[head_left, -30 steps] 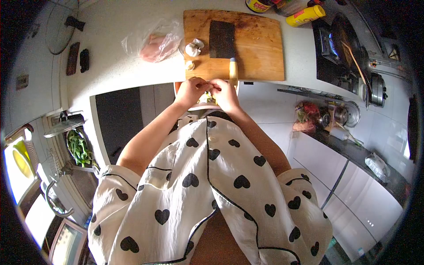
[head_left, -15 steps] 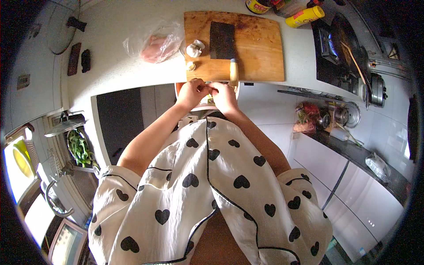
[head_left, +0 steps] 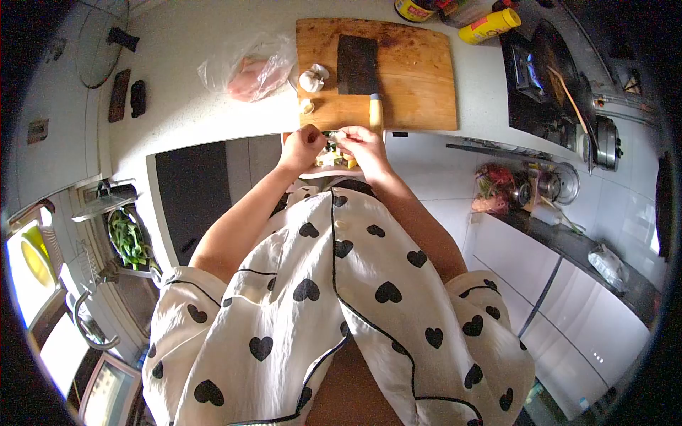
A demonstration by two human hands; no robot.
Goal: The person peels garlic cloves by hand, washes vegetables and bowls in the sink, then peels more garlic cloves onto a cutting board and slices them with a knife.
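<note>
Both my hands are over an open bin (head_left: 334, 172) with pale and yellow scraps in it, just below the counter's front edge. My left hand (head_left: 302, 150) is closed in a loose fist; whatever it may hold is hidden. Fingers bent together, my right hand (head_left: 364, 149) is beside it, a small gap between the two. Something small and pale shows near the right fingertips, too small to name. Beyond them on the wooden cutting board (head_left: 419, 78) lie a garlic bulb (head_left: 312, 78), a garlic clove (head_left: 307, 106) and a cleaver (head_left: 357, 65), its handle toward me.
Left of the board lies a clear plastic bag (head_left: 257, 74) with pink meat inside. Behind it stand a yellow bottle (head_left: 490, 27) and a dark jar (head_left: 414, 9). A wok (head_left: 558, 71) sits on the stove at right. Green vegetables (head_left: 128, 238) are at the sink on the left.
My hands, touching before, have moved apart: the left a little to the left, the right slightly to the right. More of the scraps in the bin now shows between them.
</note>
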